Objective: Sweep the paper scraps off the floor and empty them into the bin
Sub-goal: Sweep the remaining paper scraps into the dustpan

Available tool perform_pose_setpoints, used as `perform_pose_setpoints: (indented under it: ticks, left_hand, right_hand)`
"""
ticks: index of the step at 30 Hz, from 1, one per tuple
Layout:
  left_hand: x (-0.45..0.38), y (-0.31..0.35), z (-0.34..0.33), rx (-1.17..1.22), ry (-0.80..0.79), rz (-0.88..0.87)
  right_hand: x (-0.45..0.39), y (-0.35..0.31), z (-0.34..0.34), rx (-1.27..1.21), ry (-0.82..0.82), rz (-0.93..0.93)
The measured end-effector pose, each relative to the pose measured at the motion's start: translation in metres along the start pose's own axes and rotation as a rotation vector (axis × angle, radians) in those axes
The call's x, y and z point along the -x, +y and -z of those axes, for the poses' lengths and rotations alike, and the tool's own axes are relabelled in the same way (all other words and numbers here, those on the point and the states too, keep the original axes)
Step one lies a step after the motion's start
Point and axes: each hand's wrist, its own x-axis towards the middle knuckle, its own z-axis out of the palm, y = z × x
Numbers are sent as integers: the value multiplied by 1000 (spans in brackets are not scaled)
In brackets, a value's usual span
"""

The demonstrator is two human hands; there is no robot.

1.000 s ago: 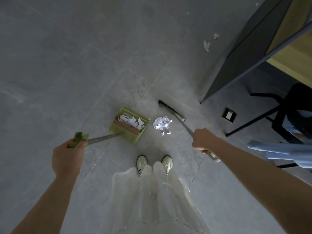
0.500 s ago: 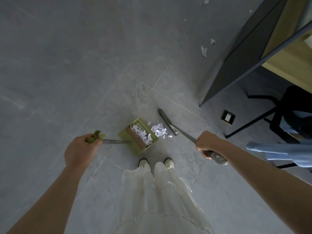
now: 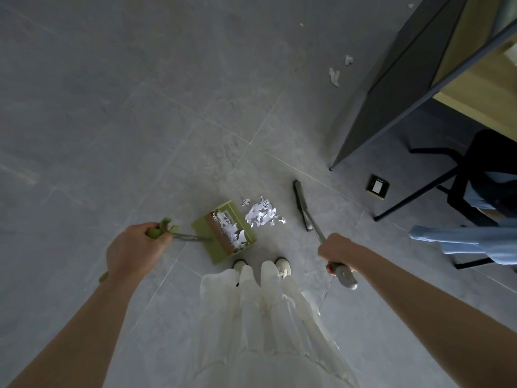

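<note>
Left hand [image 3: 134,249] clenched on dustpan [image 3: 223,232] handle, mouth facing scrap pile [image 3: 261,214] at 2 o'clock. Right hand [image 3: 337,252] grips broom [image 3: 302,204], set beyond the pile to push it in.

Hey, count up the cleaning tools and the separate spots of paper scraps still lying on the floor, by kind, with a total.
Brooms: 1, the broom in the right hand
Dustpans: 1, the green dustpan in the left hand
Scrap pile at the dustpan: 1
Larger loose scraps by the cabinet: 2
Total: 5

White paper scraps [image 3: 261,215] beside green dustpan [image 3: 223,232]
</note>
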Motion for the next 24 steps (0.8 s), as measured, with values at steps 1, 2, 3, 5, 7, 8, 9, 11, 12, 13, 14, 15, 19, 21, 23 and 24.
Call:
perform_pose_setpoints:
  ticks: [1,2,3,5,7,8,9,11,12,13,14,15,19,21,23,24]
  left_hand:
    - [-1,-1,0,-6,-3,-8]
    - [-3,-2,0,-8,-7,-13]
    - [-4,-3,0,-11,-12,-14]
    - [-7,-4,-1,-18,-21,-17]
    - [-9,-4,-3,-29,-26,-27]
    - [-9,-3,-4,-33,-28,-26]
    - [-10,-2,-5,-35,-28,-24]
    - [-12,1,-8,-28,-17,-15]
    - [-12,3,-9,-19,-12,-11]
    - [-13,5,-11,-11,-14,-4]
    - [-14,7,-12,-1,-20,5]
    - [-14,9,-14,11,-28,15]
    - [-16,8,-23,41,-62,39]
    - [-15,8,-29,26,-74,36]
    - [-13,10,-33,4,-77,27]
    - [-12,10,-34,-4,-79,19]
  right_hand:
    - [-1,-2,-3,-25,-2,-3]
    - [-3,-4,-5,-47,-4,-3]
    - [-4,-7,-8,-62,-6,1]
    - [-5,-12,-12,-72,-13,20]
    - [-5,-16,-17,-73,-11,31]
    - [-6,-19,-19,-63,-7,38]
    - [-6,-21,-21,-50,-2,44]
    - [-5,-25,-25,-32,6,59]
    - [-3,-28,-27,-22,3,66]
    - [0,-33,-29,-13,-5,73]
    - [2,-36,-33,-5,-18,79]
    - [5,-40,-36,2,-30,84]
    - [17,-55,-46,93,-75,120]
    - [24,-60,-48,155,-87,137]
    - [30,-64,-50,183,-116,149]
    - [32,-65,-52,193,-127,157]
